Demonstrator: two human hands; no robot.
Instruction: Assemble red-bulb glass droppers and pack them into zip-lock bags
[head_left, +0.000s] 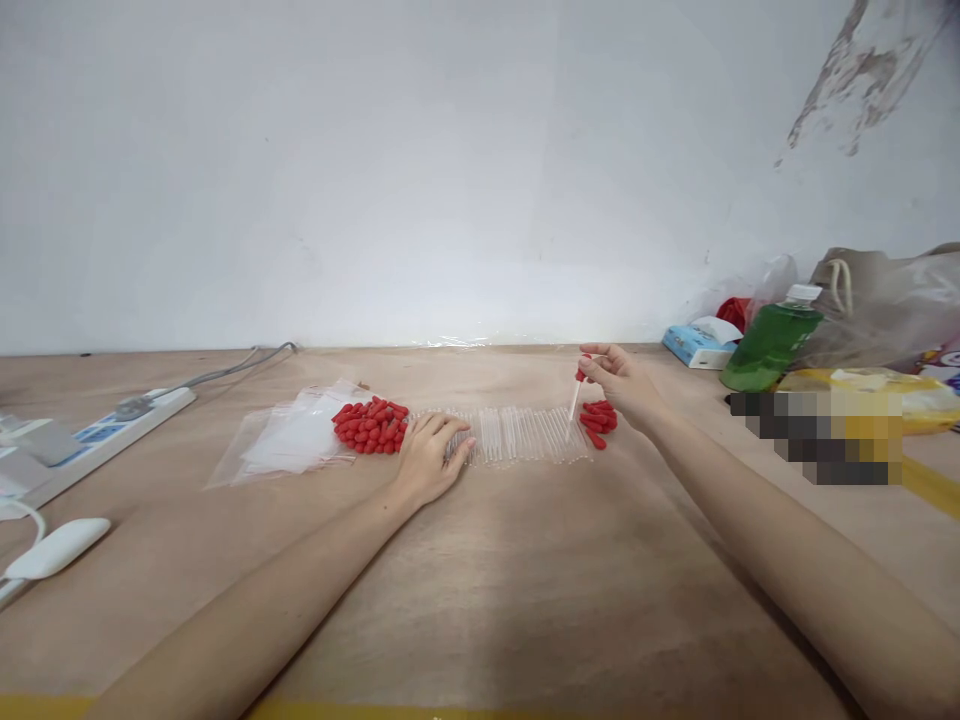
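Note:
My right hand (611, 375) pinches a dropper (575, 395) by its red rubber bulb, with the clear tube hanging down at a slant. Its tip is over the right end of a row of clear glass tubes (510, 435) lying side by side on the table. Just below that hand is a small group of red rubber bulbs (600, 418). My left hand (433, 455) rests flat with fingers spread on the left part of the row, covering some tubes. Beside it on the left is a larger pile of red bulbs (371, 428).
Clear plastic bags (289, 440) lie left of the red pile. A white power strip (105, 440) with plugs and a cable stands at the far left. On the right are a tissue pack (697, 345), a green bottle (772, 340) and a yellow package (862, 380). A wall (450, 180) rises behind.

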